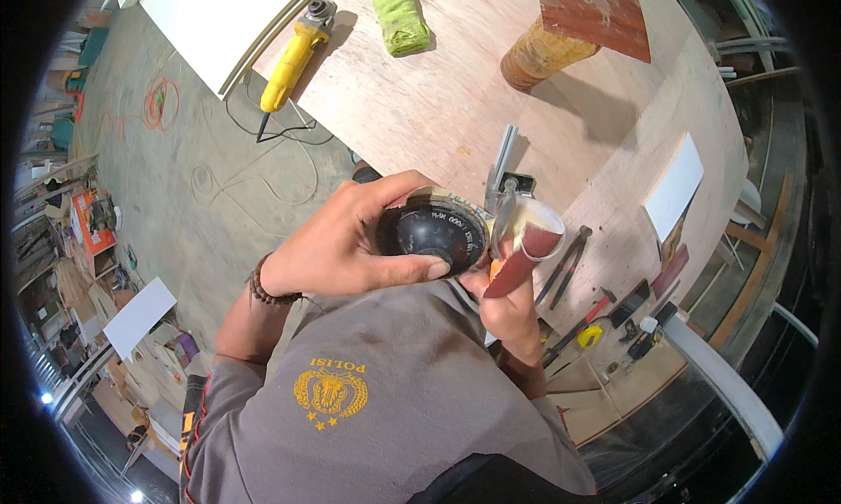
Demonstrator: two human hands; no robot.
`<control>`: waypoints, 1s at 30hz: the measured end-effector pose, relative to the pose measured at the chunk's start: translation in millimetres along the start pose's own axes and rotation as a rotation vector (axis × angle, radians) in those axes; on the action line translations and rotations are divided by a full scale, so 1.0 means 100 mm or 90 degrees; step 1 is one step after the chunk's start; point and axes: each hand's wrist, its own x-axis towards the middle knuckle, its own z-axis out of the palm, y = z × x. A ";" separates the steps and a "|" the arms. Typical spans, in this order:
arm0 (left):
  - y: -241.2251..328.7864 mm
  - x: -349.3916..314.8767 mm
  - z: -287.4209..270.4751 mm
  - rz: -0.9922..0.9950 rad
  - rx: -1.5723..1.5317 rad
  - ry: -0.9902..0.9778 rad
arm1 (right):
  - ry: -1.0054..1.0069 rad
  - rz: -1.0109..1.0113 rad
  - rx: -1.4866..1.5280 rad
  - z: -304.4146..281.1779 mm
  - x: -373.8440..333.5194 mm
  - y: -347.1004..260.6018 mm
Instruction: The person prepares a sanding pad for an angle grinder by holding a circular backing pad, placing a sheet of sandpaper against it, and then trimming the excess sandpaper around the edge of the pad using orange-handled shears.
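Close to my chest, my left hand (pixel 346 237) grips a black round sanding backing pad (pixel 429 237). Its thumb lies across the pad's near side, and a cream printed edge shows along the far rim. At the pad's right edge, my right hand (pixel 512 316) is closed around something with an orange part (pixel 496 267). A thin metal blade (pixel 505 213) rises above it, apparently a knife's. A curled piece of sandpaper (pixel 534 250), red-brown on one face and whitish on the other, hangs over the right fingers. Whether it joins the pad is hidden.
On the plywood table (pixel 455 101) are a yellow angle grinder (pixel 298 56), a green folded cloth (pixel 400 18), a sandpaper roll (pixel 547 53), a metal clamp (pixel 515 184), pincers (pixel 565 267) and a hammer (pixel 583 320). A white panel (pixel 673 187) stands right. Cables (pixel 223 184) lie on the floor.
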 end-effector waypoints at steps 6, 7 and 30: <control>-0.22 0.04 0.04 -0.002 -0.205 0.178 | 0.105 0.039 0.135 -0.09 0.07 -0.14; -0.20 0.02 -0.07 -0.036 -0.234 0.188 | 0.119 0.012 0.172 -0.11 0.09 -0.13; -0.18 -0.03 0.05 -0.041 -0.478 0.322 | 0.015 0.123 0.040 0.29 0.40 -0.42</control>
